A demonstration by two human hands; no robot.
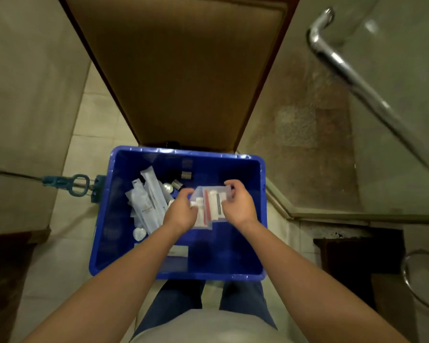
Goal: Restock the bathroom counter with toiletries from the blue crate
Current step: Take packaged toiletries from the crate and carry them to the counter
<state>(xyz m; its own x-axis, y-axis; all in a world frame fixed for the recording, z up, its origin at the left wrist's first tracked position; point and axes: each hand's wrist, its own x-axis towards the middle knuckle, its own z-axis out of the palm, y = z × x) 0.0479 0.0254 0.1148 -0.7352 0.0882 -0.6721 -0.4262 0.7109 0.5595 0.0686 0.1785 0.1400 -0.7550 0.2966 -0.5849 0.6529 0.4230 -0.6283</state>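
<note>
Forearms (pixel 124 276) reach over the blue crate (pixel 102 243), where the left hand (pixel 181 210) and right hand (pixel 238 204) pinch opposite side edges of a clear toiletry packet (pixel 210 206) above its middle, long axis pointing away from the person; either hand could likely lift it out.

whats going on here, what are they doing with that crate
A person stands over a blue crate, holding a clear packet of small toiletries above it: the left hand pinches its left edge, the right hand grips its upper right corner. In the crate's left half lie white wrapped sachets and small bottles.
</note>
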